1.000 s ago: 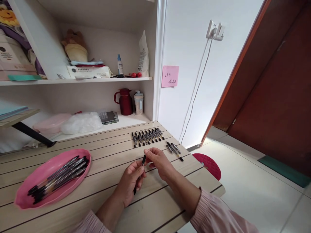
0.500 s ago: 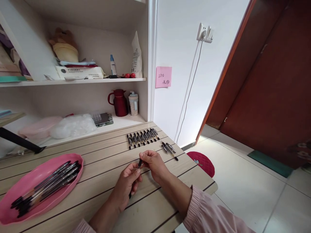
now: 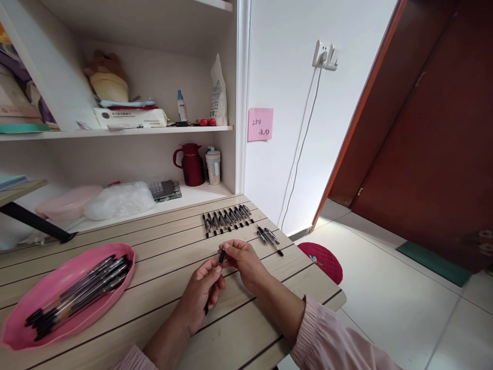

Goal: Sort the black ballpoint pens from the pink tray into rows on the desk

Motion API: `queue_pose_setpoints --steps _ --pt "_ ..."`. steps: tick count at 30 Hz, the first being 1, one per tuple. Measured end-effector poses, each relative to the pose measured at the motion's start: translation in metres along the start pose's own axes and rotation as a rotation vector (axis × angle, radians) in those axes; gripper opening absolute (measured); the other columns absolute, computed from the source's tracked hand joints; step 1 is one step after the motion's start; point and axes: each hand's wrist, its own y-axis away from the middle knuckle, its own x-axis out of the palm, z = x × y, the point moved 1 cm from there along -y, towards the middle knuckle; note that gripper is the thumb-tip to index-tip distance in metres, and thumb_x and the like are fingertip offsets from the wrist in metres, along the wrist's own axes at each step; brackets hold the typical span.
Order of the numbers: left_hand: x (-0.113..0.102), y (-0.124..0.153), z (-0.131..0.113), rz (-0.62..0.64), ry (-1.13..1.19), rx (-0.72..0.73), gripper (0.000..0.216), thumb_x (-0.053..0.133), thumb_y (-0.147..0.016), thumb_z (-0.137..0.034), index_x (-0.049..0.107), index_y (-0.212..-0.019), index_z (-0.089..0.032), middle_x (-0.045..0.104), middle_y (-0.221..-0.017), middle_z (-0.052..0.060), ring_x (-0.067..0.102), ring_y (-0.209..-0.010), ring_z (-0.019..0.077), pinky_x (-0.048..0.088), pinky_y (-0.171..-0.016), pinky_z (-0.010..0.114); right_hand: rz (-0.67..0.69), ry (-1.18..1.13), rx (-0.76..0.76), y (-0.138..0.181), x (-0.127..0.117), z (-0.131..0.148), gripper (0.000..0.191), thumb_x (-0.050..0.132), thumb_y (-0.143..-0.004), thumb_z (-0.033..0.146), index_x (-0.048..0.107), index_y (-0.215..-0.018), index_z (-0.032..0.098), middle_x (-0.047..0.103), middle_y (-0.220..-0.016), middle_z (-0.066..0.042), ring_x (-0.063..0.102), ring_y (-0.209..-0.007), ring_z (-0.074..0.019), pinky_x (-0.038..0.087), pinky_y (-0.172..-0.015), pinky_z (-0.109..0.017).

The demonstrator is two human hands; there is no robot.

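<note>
Both my hands meet over the table, working on one black pen. My left hand is closed round its lower part, and a dark end pokes out beneath the fingers. At the upper end, the fingertips of my right hand pinch the black tip. Much of the pen is hidden by my fingers. Just beyond lies a row of several pens and parts. To the right of that row, a few loose pen parts lie near the table edge. Several capped pens fill a pink oval tray at the left.
A slatted wooden table carries everything. Behind it stand white shelves with a red jug, a pale cup and a plastic bag. A round red stool stands beyond the right edge.
The view has shifted slightly, so the surroundings sit a little lower and further right. My hands keep nearly the same hold on the pen.
</note>
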Motion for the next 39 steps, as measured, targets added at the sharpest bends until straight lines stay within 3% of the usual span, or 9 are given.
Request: queue_pose_setpoints --steps 6,10,14,20,24,30,36,39 --pt "-0.0008 -0.0003 0.0006 0.015 -0.008 0.012 0.020 0.051 -0.077 -0.037 0.050 -0.086 -0.020 0.050 -0.055 -0.007 0.029 -0.031 0.0006 0.015 -0.030 0.013 0.006 -0.012 0.017 -0.0019 -0.0020 -0.0005 0.031 0.072 -0.057 0.040 0.055 -0.063 0.014 0.056 -0.056 0.002 0.048 -0.046 -0.0059 0.040 -0.049 -0.020" --pt "-0.0016 -0.0006 0.0015 0.001 0.013 0.006 0.022 0.052 -0.076 -0.037 0.050 -0.089 -0.020 0.049 -0.055 -0.007 0.029 -0.031 0.0003 0.016 -0.030 0.013 0.048 -0.057 0.047 -0.0023 -0.0040 -0.0028 0.034 0.068 -0.060 0.045 0.059 -0.074 0.015 0.062 -0.068 -0.002 0.054 -0.055 -0.0095 0.044 -0.056 -0.024" --pt "-0.0019 -0.0008 0.0020 0.012 0.014 0.008 0.021 0.052 -0.076 -0.038 0.050 -0.086 -0.019 0.049 -0.055 -0.007 0.030 -0.030 0.0004 0.015 -0.030 0.013 0.036 -0.021 0.057 -0.0020 -0.0048 -0.0043 0.033 0.071 -0.058 0.043 0.056 -0.064 0.014 0.058 -0.056 0.001 0.047 -0.046 -0.0060 0.040 -0.051 -0.021" --pt "-0.0022 -0.0002 0.0012 0.014 0.026 0.012 0.024 0.053 -0.075 -0.039 0.049 -0.089 -0.019 0.049 -0.055 -0.008 0.028 -0.030 0.0006 0.016 -0.030 0.014 0.042 -0.051 0.101 -0.0038 -0.0063 -0.0068 0.036 0.068 -0.060 0.046 0.059 -0.075 0.015 0.063 -0.068 -0.003 0.054 -0.055 -0.0093 0.043 -0.056 -0.023" --pt "-0.0023 -0.0001 0.0007 0.017 0.018 0.005 0.023 0.054 -0.075 -0.038 0.049 -0.087 -0.019 0.049 -0.055 -0.007 0.029 -0.030 0.0007 0.016 -0.031 0.014 0.059 -0.054 0.055 -0.0037 -0.0049 -0.0057 0.030 0.072 -0.057 0.039 0.058 -0.065 0.014 0.061 -0.063 0.000 0.050 -0.050 -0.0070 0.041 -0.053 -0.021" --pt "-0.0017 -0.0005 0.0007 0.015 0.027 0.018 0.024 0.053 -0.075 -0.038 0.049 -0.090 -0.019 0.049 -0.055 -0.007 0.029 -0.030 0.0007 0.016 -0.031 0.014 0.097 -0.122 0.035 -0.0034 -0.0024 -0.0050 0.030 0.071 -0.058 0.038 0.060 -0.073 0.015 0.064 -0.074 -0.004 0.055 -0.061 -0.0104 0.042 -0.057 -0.023" --pt "-0.0025 0.0002 0.0012 0.013 0.026 0.015 0.024 0.052 -0.076 -0.038 0.049 -0.091 -0.019 0.049 -0.056 -0.007 0.029 -0.031 0.0008 0.016 -0.031 0.014 0.063 -0.097 0.052 -0.0050 -0.0056 -0.0085 0.029 0.073 -0.057 0.037 0.057 -0.064 0.014 0.059 -0.059 0.001 0.050 -0.050 -0.0077 0.041 -0.055 -0.023" --pt "-0.0026 0.0000 0.0008 0.035 0.034 0.014 0.026 0.052 -0.076 -0.038 0.049 -0.093 -0.019 0.049 -0.056 -0.007 0.029 -0.031 0.0008 0.016 -0.031 0.014 0.109 -0.136 0.032 -0.0045 -0.0052 -0.0066 0.029 0.073 -0.057 0.036 0.059 -0.068 0.014 0.063 -0.069 -0.003 0.055 -0.058 -0.0104 0.042 -0.057 -0.024"
